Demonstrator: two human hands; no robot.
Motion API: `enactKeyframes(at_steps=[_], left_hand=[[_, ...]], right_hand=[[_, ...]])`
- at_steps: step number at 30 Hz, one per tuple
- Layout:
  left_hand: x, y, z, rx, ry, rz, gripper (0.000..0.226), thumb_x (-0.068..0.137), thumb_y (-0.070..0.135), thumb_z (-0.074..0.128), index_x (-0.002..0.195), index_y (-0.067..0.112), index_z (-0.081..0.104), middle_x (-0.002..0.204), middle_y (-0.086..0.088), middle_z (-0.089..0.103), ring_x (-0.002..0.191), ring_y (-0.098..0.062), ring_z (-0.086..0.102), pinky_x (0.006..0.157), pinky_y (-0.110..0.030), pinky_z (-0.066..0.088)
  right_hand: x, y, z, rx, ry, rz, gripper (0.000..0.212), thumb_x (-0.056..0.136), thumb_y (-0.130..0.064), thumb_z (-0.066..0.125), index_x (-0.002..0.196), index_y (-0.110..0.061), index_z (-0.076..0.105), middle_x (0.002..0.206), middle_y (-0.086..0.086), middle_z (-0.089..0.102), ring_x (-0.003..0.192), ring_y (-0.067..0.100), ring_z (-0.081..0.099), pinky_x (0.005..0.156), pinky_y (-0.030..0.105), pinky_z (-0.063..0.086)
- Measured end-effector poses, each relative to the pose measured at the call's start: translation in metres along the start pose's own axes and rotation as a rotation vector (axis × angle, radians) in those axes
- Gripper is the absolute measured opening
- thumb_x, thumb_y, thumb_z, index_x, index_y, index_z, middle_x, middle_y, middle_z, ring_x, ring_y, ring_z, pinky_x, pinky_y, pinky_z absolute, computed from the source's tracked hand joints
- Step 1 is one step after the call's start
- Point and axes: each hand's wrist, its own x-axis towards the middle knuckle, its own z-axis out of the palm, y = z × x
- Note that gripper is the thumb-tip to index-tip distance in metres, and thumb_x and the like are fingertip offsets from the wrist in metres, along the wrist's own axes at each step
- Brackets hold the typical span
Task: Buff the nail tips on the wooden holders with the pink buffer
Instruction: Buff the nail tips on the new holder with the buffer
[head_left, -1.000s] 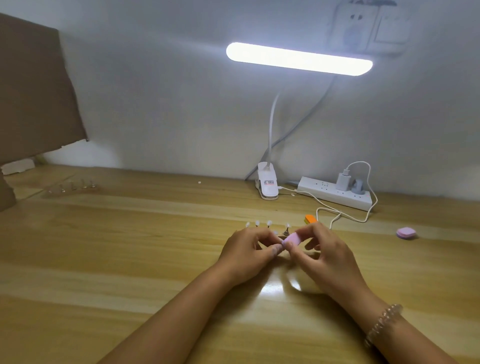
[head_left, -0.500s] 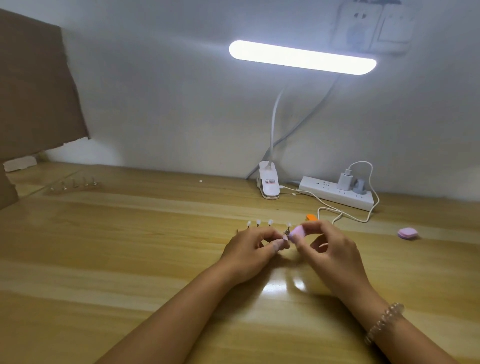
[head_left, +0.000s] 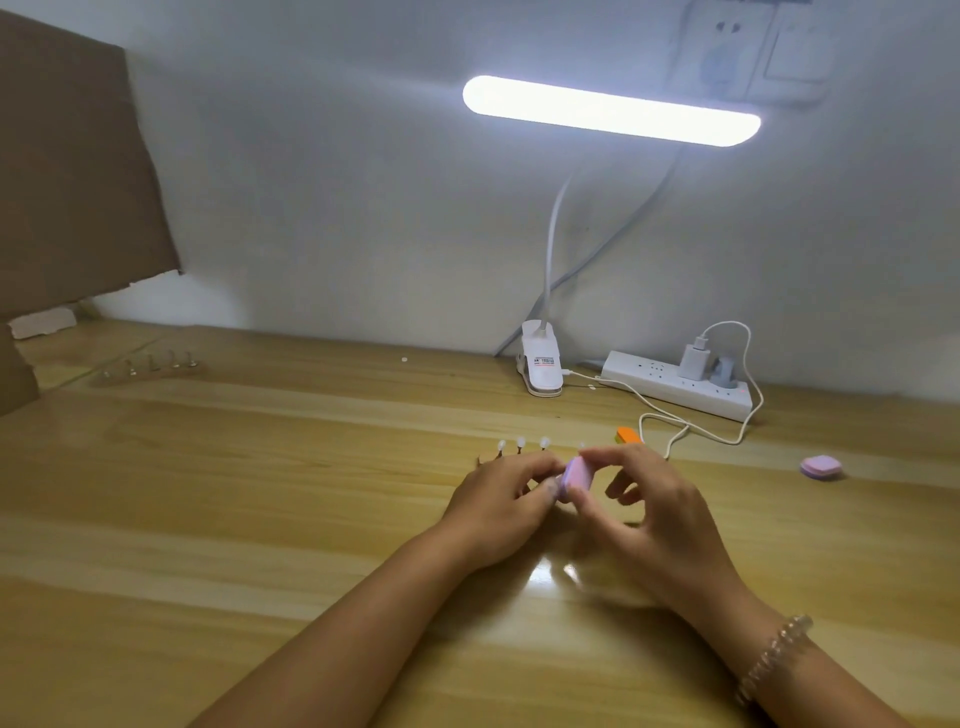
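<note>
My right hand (head_left: 649, 509) pinches a small pink buffer (head_left: 575, 477) between thumb and fingers at the middle of the wooden desk. My left hand (head_left: 498, 499) has curled fingers on the wooden holder, which it mostly hides; its thumb tip lies right beside the buffer. Three white nail tips (head_left: 521, 443) on thin posts stand up just behind the left hand. The tip under the buffer is hidden. A second wooden holder (head_left: 150, 364) with several posts lies far back on the left.
A clip lamp base (head_left: 540, 364) and white power strip (head_left: 675, 384) with a charger cable sit by the wall. An orange block (head_left: 628, 435) lies behind my right hand, another pink buffer (head_left: 821, 466) at the right. Brown cardboard (head_left: 67, 171) stands at the left.
The buffer in my right hand has shifted a little back and forth beside my left thumb. Both hands stay at the same holder.
</note>
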Motion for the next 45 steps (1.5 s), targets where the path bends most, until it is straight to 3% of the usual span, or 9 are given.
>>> enactKeyframes(at_steps=[6,10,15,18,22,33,36,42,45], left_hand=[[-0.001,-0.001,-0.001,0.0,-0.01,0.003,0.02,0.099,0.032,0.05,0.104,0.033,0.068,0.095,0.019,0.069,0.075,-0.004,0.053,0.078,-0.032,0.045],[0.0,0.0,-0.001,-0.001,-0.014,0.002,0.017,0.1,0.034,0.052,0.098,0.038,0.068,0.087,0.024,0.067,0.073,0.0,0.051,0.079,-0.033,0.045],[-0.001,0.003,-0.001,-0.042,-0.015,-0.023,0.033,0.088,0.043,0.044,0.106,0.035,0.071,0.094,0.019,0.07,0.08,-0.008,0.057,0.082,-0.036,0.048],[-0.001,0.002,-0.001,-0.031,-0.019,-0.014,0.02,0.097,0.039,0.049,0.099,0.037,0.069,0.087,0.02,0.068,0.083,-0.009,0.058,0.084,-0.038,0.048],[0.0,0.001,-0.002,-0.035,-0.011,0.0,0.02,0.098,0.033,0.049,0.099,0.033,0.069,0.088,0.015,0.068,0.072,-0.005,0.051,0.079,-0.035,0.046],[0.0,0.001,-0.001,-0.037,-0.015,0.017,0.017,0.1,0.03,0.056,0.097,0.036,0.072,0.085,0.019,0.068,0.068,0.007,0.051,0.07,-0.026,0.038],[-0.001,0.002,0.0,-0.049,0.017,0.011,0.017,0.098,0.026,0.058,0.097,0.03,0.074,0.086,0.018,0.069,0.066,0.008,0.051,0.068,-0.024,0.037],[-0.002,0.006,0.0,-0.25,0.051,-0.061,0.009,0.098,0.022,0.061,0.089,0.025,0.065,0.09,0.006,0.077,0.087,-0.012,0.073,0.069,-0.038,0.054],[-0.001,0.006,-0.001,-0.181,0.045,-0.029,0.015,0.1,0.023,0.056,0.09,0.028,0.066,0.08,0.021,0.071,0.07,0.001,0.062,0.075,-0.042,0.053]], right_hand=[[-0.003,-0.001,0.001,-0.04,0.009,-0.057,0.03,0.077,-0.024,0.079,0.103,-0.019,0.065,0.093,-0.011,0.062,0.07,0.012,0.057,0.062,0.038,0.052],[0.004,0.007,-0.002,0.03,0.064,0.108,0.025,0.078,-0.024,0.077,0.099,-0.021,0.064,0.092,-0.012,0.062,0.076,0.012,0.059,0.068,0.042,0.052],[-0.001,0.0,0.001,0.034,-0.005,-0.036,0.031,0.075,-0.024,0.08,0.1,-0.02,0.063,0.093,-0.014,0.06,0.073,0.011,0.057,0.061,0.036,0.052],[0.002,0.006,-0.001,0.039,0.06,0.037,0.031,0.075,-0.02,0.081,0.098,-0.02,0.061,0.09,-0.019,0.058,0.073,0.01,0.056,0.061,0.039,0.051],[-0.002,0.002,0.003,-0.016,0.015,-0.098,0.033,0.072,-0.022,0.082,0.097,-0.02,0.06,0.09,-0.024,0.052,0.069,0.007,0.054,0.056,0.03,0.049],[0.004,0.013,0.002,0.08,0.068,0.056,0.028,0.073,-0.021,0.081,0.091,-0.024,0.058,0.089,-0.014,0.059,0.07,0.01,0.055,0.062,0.031,0.05],[-0.001,0.012,0.002,0.054,-0.033,-0.005,0.027,0.074,-0.023,0.08,0.087,-0.028,0.058,0.088,-0.016,0.062,0.067,0.012,0.056,0.061,0.023,0.046],[0.005,0.019,-0.002,0.108,0.096,0.215,0.023,0.078,-0.02,0.078,0.091,-0.027,0.06,0.093,-0.014,0.064,0.066,0.01,0.058,0.068,0.034,0.051],[-0.001,0.007,-0.001,0.092,0.056,0.059,0.025,0.078,-0.02,0.077,0.097,-0.024,0.062,0.092,-0.017,0.063,0.072,0.011,0.057,0.068,0.031,0.05]])
